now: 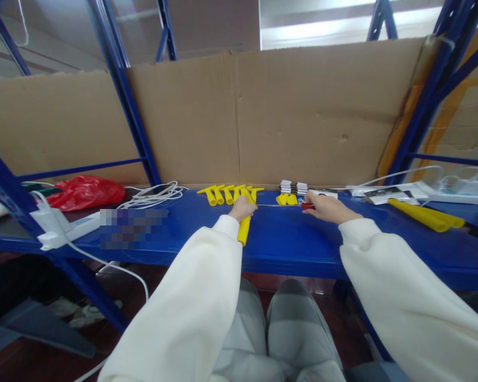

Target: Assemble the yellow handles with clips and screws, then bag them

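My left hand [242,208] is closed around a yellow T-shaped plastic handle [244,232], its round grip pointing down toward me. In my right hand [329,207] is a screwdriver [307,206] with a red handle. Its thin metal shaft lies level and points left, reaching the yellow handle near my left fingers; the tip's exact contact is too small to tell. Behind my left hand several similar yellow handles [218,196] lie in a row. Between my hands, toward the back, are small yellow pieces [287,199] and a stack of white bundles with dark bands [293,187].
To the left lie a red plastic bag [88,193], a coiled white cable [155,196] and a white power strip [79,227]. At the right are yellow cone-like tubes [422,215] and another power strip [472,197]. Cardboard [302,111] backs the blue table [295,246].
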Demonstrator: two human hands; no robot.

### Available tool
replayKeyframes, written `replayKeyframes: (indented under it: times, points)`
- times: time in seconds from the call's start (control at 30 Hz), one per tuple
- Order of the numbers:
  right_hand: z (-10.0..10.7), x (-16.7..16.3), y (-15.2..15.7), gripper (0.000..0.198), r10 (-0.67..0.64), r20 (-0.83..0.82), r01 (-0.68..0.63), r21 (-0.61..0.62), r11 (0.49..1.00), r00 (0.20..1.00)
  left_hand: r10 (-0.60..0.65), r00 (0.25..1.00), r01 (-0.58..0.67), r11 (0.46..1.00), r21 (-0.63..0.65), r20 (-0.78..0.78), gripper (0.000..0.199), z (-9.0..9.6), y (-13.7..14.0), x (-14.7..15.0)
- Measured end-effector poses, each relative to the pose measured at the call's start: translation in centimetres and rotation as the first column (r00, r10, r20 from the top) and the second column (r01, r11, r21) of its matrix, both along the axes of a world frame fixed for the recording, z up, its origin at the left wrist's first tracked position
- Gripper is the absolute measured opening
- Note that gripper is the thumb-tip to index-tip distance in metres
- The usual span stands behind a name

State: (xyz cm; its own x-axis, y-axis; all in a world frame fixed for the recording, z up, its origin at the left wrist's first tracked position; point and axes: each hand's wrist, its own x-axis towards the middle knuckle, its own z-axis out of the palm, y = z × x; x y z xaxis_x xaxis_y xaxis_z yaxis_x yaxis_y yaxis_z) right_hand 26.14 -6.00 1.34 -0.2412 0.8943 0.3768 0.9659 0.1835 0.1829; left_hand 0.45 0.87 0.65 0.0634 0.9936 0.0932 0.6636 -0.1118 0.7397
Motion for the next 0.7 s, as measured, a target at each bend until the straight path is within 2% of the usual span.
replayKeyframes:
  times: [0.17, 0.27, 0.4, 0.6, 0.7]
  points:
    - [0.13, 0.09, 0.09, 0.016, 0.034, -0.004, -0.034, -0.020, 0.999, 0.999, -0.014, 0.999, 0.014, 1.000, 0.004, -0.029, 0.010, 0.03, -0.04, -0.01]
    - [0.08, 0.24, 0.33, 0.017, 0.083, -0.064, -0.088, -0.094, 0.992, 0.995, -0.016, 0.998, 0.017, 1.000, 0.014, -0.053, 0.009, 0.07, -0.04, -0.01]
    - [0.03, 0.16, 0.44, 0.017, 0.081, -0.134, -0.103, -0.167, 0.981, 0.988, -0.013, 0.997, 0.014, 1.000, 0.009, -0.076, 0.010, 0.09, -0.09, -0.02]
    - [-0.06, 0.15, 0.35, 0.014, 0.047, -0.092, -0.048, -0.016, 0.999, 0.995, -0.040, 0.996, 0.039, 0.999, -0.009, -0.075, 0.013, 0.05, -0.07, 0.00]
    - [-0.01, 0.16, 0.19, 0.016, 0.051, -0.037, -0.050, 0.013, 0.999, 0.998, -0.042, 0.997, 0.041, 0.999, -0.007, -0.064, 0.012, 0.01, 0.02, -0.03]
